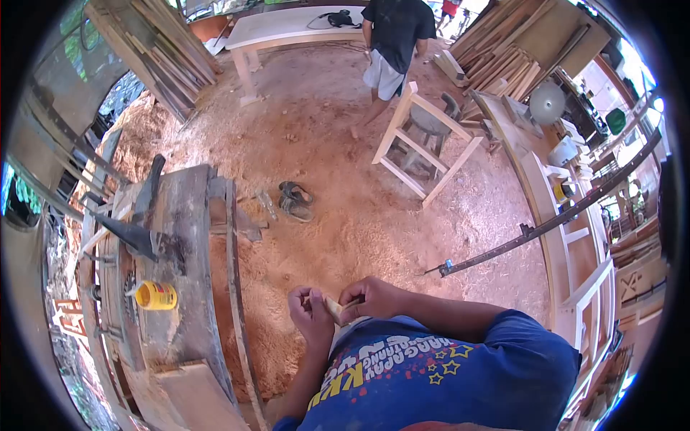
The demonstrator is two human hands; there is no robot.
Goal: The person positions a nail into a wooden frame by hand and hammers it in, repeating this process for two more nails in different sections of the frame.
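Close to the front of the blue shirt, my two hands are held near each other. My right hand (pixel 371 297) has its fingers pinched on a small pale piece (pixel 333 309), which lies between the hands. My left hand (pixel 310 314) is curled at the left of this piece, thumb and fingers pressed together; what is between them is too small to tell. What the pale piece is made of cannot be made out.
On the left workbench (pixel 190 237) stand an open yellow container (pixel 156 295) and dark tools. Shoes (pixel 295 201) lie on the dusty floor. Ahead are a wooden frame (pixel 425 147), a person (pixel 394 43) and a pale table (pixel 287 27). A long bench (pixel 535 179) runs along the right.
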